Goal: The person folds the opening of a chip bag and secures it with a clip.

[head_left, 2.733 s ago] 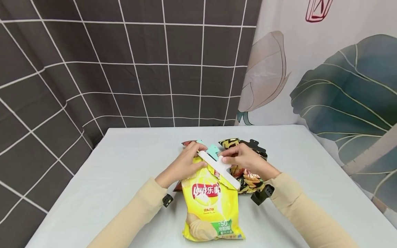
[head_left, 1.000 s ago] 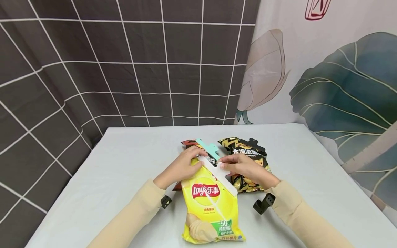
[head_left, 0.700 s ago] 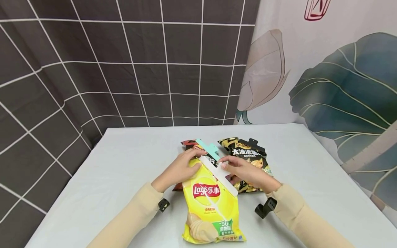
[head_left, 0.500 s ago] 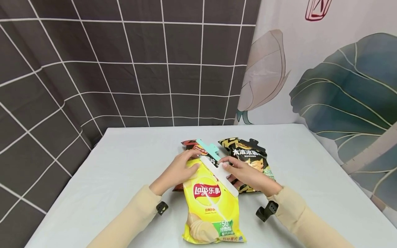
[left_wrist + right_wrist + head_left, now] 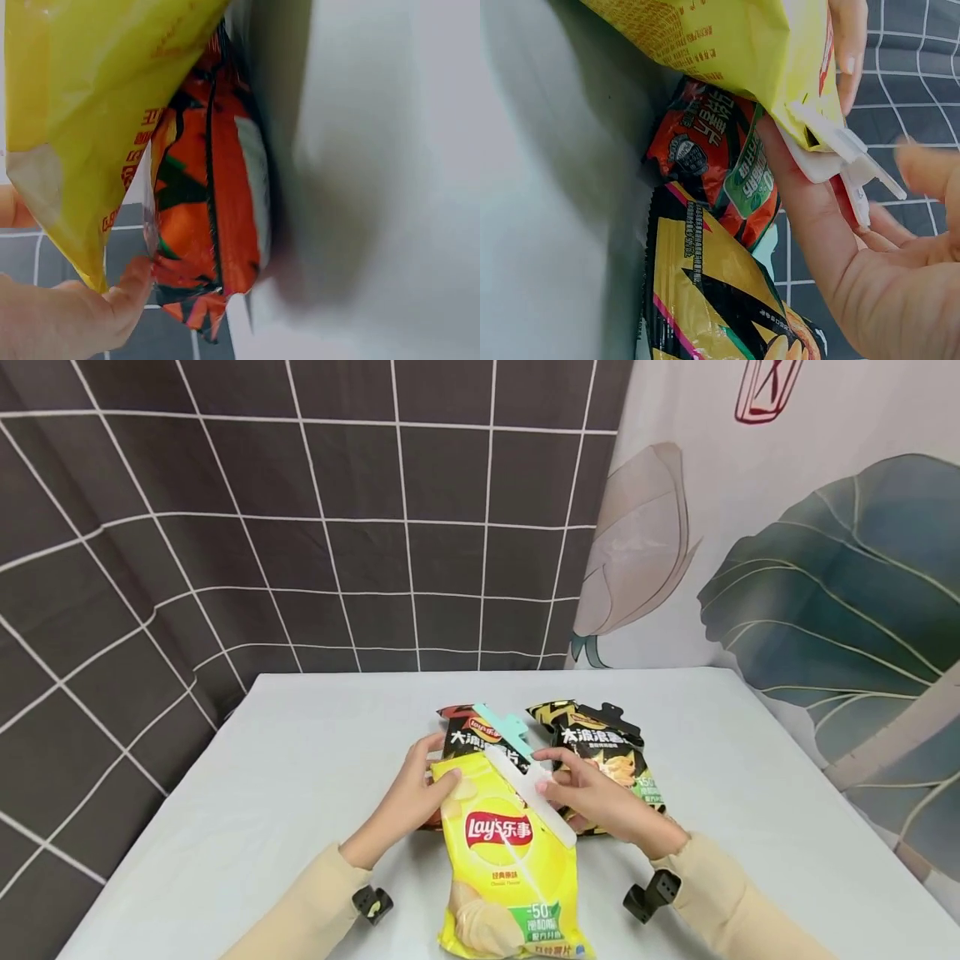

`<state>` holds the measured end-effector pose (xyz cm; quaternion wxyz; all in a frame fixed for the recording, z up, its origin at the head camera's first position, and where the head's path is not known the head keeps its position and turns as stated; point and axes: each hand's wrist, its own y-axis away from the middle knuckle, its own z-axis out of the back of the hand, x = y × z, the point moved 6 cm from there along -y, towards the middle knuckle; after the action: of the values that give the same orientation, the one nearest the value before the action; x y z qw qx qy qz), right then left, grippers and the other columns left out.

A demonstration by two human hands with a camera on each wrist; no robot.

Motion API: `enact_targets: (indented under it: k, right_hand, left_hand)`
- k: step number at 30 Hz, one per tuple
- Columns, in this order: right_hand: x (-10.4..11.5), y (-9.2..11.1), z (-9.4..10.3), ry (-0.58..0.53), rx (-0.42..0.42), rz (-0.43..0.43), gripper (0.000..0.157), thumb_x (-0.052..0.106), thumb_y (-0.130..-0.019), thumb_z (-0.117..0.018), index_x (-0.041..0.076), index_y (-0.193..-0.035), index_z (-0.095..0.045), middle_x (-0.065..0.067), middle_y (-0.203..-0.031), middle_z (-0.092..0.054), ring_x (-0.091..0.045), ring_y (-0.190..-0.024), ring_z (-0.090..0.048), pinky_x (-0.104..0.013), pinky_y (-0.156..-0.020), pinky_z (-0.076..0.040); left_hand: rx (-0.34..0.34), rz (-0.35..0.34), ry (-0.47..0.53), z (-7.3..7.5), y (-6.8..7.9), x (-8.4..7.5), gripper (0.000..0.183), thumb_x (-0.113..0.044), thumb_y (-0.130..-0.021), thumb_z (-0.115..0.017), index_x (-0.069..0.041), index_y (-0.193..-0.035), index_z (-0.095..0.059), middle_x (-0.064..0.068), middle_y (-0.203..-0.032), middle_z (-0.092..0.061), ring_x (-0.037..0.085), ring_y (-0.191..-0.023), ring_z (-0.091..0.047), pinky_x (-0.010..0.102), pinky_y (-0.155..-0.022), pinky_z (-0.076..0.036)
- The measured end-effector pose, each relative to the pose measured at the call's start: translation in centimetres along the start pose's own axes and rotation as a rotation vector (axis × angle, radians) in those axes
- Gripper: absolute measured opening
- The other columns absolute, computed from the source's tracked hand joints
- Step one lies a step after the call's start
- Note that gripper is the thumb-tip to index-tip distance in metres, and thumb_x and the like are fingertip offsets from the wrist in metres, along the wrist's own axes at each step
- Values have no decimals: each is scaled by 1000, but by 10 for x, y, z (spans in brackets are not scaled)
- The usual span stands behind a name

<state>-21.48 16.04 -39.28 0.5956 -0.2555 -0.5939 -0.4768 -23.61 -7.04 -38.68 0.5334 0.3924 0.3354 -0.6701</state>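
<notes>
A yellow Lay's chip bag [image 5: 498, 860] leans up in front of two darker bags, a white bag clip [image 5: 536, 797] slanted across its upper right edge. My left hand [image 5: 405, 797] pinches the bag's top left corner, thumb on the front and fingers behind; the left wrist view shows that corner by the fingers [image 5: 124, 296]. At the clip's handle is my right hand [image 5: 600, 793], thumb against the white plastic and fingers curled behind. In the right wrist view one finger [image 5: 802, 195] lies along the clip's underside, and the handle [image 5: 859, 172] sits between the digits.
Behind stands a red and black chip bag [image 5: 465, 735] with a mint green clip [image 5: 504, 727]. To its right lies a black and gold chip bag [image 5: 592, 739] with a black clip [image 5: 611, 718]. All are on a white-covered table [image 5: 330, 735], backed by a dark grid curtain [image 5: 450, 552].
My left hand has slid left and down from the clip's upper end to the bag's corner. The right hand has shifted slightly right and down, staying at the clip.
</notes>
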Motion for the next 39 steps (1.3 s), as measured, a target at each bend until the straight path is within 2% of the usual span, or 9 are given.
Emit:
enact_targets:
  k: [3,8,11,15,21,28,31,34,39]
  right_hand:
    - [-2,2,-2,-39,11,1,70,16,-92,-64,4,-148,-25,-17,-112,-61,-23,-92,-68,-41,-75,-58]
    - [-5,7,1,-6,-42,-8,70,14,-91,-65,-8,-145,-28,-21,-128,-59,-21,-97,-68,-38,-80,-57]
    - [-6,9,1,5,-64,4,64,16,-91,-66,-14,-139,-35,-22,-121,-63,-20,-96,-68,-37,-81,-57]
    - [-9,12,-1,-21,-66,9,52,17,-91,-66,-14,-128,-48,-14,-104,-70,-17,-89,-69,-33,-80,-57]
    - [-14,16,-6,12,-80,9,43,24,-91,-66,-10,-117,-58,-4,-92,-71,-11,-81,-65,-25,-76,-56]
    - [-16,17,-13,12,-65,14,45,34,-97,-55,-9,-109,-64,-8,-93,-73,-12,-74,-67,-29,-68,-57]
    - [-18,18,-15,34,-69,1,49,39,-99,-49,-6,-112,-63,-8,-94,-72,-14,-72,-68,-34,-63,-58]
    - [-20,21,-19,55,-56,-10,48,39,-100,-48,-4,-118,-58,-9,-100,-69,-17,-74,-67,-38,-61,-58]
    - [-21,27,-29,65,-15,-24,44,37,-100,-48,1,-124,-49,-13,-113,-60,-19,-81,-65,-40,-59,-58]
  left_hand:
    - [4,54,62,0,7,4,65,-21,-94,-58,-8,-149,-26,16,-146,-39,35,-126,-47,48,-97,-48]
    - [36,102,209,-5,17,6,75,-16,-94,-56,-2,-152,-11,19,-151,-33,37,-129,-48,44,-99,-48]
    - [49,129,291,-7,21,8,80,-16,-94,-55,4,-152,-4,24,-155,-25,38,-134,-43,46,-105,-41]
    - [54,139,333,-9,24,12,77,-19,-95,-54,8,-151,-7,26,-154,-24,37,-138,-36,45,-108,-35]
    - [92,119,366,-14,30,14,65,-23,-100,-45,5,-151,-16,19,-152,-33,32,-138,-38,41,-107,-38]
    - [141,71,403,-17,36,8,60,-28,-103,-40,3,-150,-20,20,-149,-39,31,-137,-40,42,-108,-38]
    - [201,67,415,-19,39,5,60,-33,-103,-39,4,-149,-25,21,-140,-49,28,-126,-52,40,-105,-43]
    - [271,90,430,-22,44,5,62,-38,-103,-38,3,-148,-26,19,-126,-58,19,-106,-61,33,-90,-52]
    - [344,144,464,-25,51,9,66,-44,-102,-38,-1,-149,-20,14,-114,-64,13,-89,-64,28,-72,-53]
